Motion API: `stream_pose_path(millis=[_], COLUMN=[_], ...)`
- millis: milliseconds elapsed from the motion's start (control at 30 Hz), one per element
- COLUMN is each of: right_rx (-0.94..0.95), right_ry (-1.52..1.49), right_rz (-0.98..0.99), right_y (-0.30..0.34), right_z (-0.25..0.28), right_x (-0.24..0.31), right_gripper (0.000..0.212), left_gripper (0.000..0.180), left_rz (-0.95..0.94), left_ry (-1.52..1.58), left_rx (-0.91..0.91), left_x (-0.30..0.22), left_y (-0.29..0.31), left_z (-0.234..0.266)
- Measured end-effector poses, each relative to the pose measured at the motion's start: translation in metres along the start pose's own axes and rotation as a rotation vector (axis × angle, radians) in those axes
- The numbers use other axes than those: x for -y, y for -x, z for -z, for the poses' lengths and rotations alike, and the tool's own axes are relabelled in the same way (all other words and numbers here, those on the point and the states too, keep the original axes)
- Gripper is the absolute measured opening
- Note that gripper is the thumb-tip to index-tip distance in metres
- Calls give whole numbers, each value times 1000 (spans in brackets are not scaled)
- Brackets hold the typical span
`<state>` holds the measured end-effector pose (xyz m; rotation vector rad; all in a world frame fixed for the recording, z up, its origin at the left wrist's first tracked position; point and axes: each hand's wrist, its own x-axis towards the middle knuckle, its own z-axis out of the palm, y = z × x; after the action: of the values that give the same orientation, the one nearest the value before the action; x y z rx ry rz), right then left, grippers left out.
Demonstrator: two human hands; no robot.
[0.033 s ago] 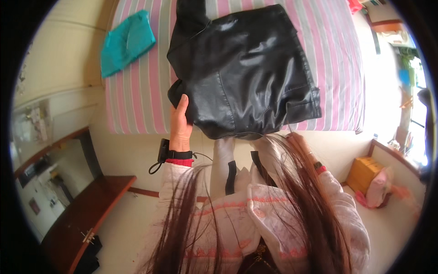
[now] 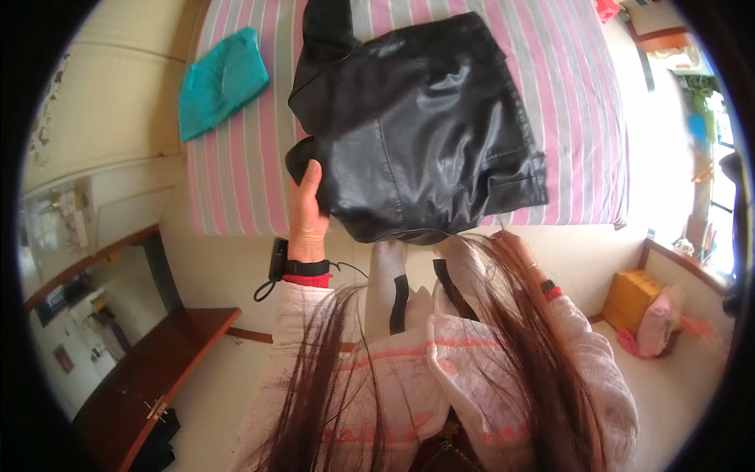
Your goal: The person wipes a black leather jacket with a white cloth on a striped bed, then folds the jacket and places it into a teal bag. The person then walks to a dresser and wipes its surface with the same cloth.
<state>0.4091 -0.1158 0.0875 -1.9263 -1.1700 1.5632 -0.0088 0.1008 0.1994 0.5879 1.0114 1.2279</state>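
A shiny black leather jacket (image 2: pixel 425 134) lies spread on the striped bed (image 2: pixel 574 141), one sleeve reaching toward the far side. Its near edge hangs slightly past the bed's near edge. My left hand (image 2: pixel 309 208) grips the jacket's left side by a folded part, thumb on top and fingers hidden underneath. By the jacket's near right corner is my right hand (image 2: pixel 515 245), partly covered by strands of long hair. Its fingers are too hidden to show whether they hold the jacket. A folded teal cloth or bag (image 2: pixel 224 82) rests at the bed's far left.
A dark reddish-brown wooden shelf (image 2: pixel 149 377) juts out at the lower left. On the right, a yellow-brown wooden box (image 2: pixel 633 299) stands on the floor beside a pink bundle (image 2: pixel 659 322). My legs (image 2: pixel 385 291) are close to the bed's near edge.
The view has shifted slightly, and the jacket's right edge sits a little further left. Both hands keep nearly the same places, the left still gripping the jacket.
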Motion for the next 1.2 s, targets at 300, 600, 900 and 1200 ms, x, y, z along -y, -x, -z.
stream_pose_path(millis=[300, 600, 900, 1200], right_rx=[-91, -147, 259, 501], right_ry=[172, 160, 311, 141], right_rz=[313, 778, 923, 1050], right_y=[42, 54, 31, -61], right_z=[42, 87, 40, -45], right_x=[154, 335, 458, 430], right_gripper=[22, 22, 65, 49], left_gripper=[36, 44, 56, 51], left_rz=[-258, -416, -512, -672], left_ry=[-342, -498, -628, -1029], left_rx=[361, 478, 608, 506], left_x=[-310, -524, -559, -539], left_y=[61, 181, 231, 169], left_z=[-132, -186, -194, -217])
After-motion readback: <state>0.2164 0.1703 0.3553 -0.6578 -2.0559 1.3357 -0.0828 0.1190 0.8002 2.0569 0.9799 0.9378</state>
